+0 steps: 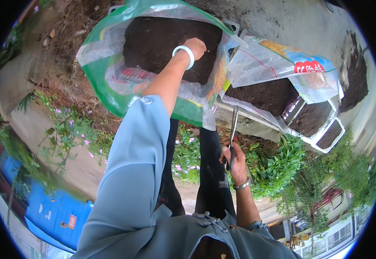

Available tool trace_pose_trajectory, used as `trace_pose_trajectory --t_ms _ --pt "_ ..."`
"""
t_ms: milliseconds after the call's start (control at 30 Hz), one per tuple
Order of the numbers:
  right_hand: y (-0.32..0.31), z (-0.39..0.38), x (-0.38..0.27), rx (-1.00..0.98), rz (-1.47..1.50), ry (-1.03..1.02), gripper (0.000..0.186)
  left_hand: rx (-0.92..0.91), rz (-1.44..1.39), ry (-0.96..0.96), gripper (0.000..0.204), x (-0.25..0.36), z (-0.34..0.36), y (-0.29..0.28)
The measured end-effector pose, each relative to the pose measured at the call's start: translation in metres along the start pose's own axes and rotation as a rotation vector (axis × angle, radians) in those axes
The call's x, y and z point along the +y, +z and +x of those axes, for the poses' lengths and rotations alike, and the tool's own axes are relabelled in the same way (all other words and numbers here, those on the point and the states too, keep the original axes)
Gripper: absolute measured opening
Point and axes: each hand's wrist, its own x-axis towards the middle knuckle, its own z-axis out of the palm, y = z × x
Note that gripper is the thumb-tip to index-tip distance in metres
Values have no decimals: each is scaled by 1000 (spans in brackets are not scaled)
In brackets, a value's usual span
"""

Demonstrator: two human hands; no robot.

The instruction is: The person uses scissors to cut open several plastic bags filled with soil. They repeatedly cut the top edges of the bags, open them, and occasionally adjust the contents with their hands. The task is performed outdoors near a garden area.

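My left hand [195,47], a pale bangle at its wrist, reaches over the dark soil [153,45] inside a wide-mouthed green and clear plastic bag [99,88]. Its fingers are curled closed, and whatever they may pinch is too small to make out. Lower down, my right hand [236,166] grips a pair of scissors [234,125] by the dark handles. The narrow blades point away from me, beside the bag's right edge. A second printed plastic bag [257,64], folded open to the right, also contains dark soil [263,96].
A white frame [337,134] with soil showing in its openings lies at the right. More loose soil [354,73] is spread over the concrete [291,21]. Leafy green plants [278,168] grow near my right hand, and pink-flowered plants [186,151] show between my legs.
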Motion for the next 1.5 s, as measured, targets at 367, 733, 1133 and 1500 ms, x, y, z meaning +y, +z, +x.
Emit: trace_pose_trajectory --t_ms 367,733,1133,1500 --pt "-17 20 18 68 63 79 32 87 365 62 38 -14 48 91" --pt "-16 15 10 39 57 76 34 202 -3 -65 18 -25 37 64" --pt "-15 -27 -22 -15 -71 -54 37 354 -1242 -189 22 -32 -265 -108" --pt "-64 -57 -19 82 -100 -123 37 -270 -167 -474 37 -263 -533 -6"
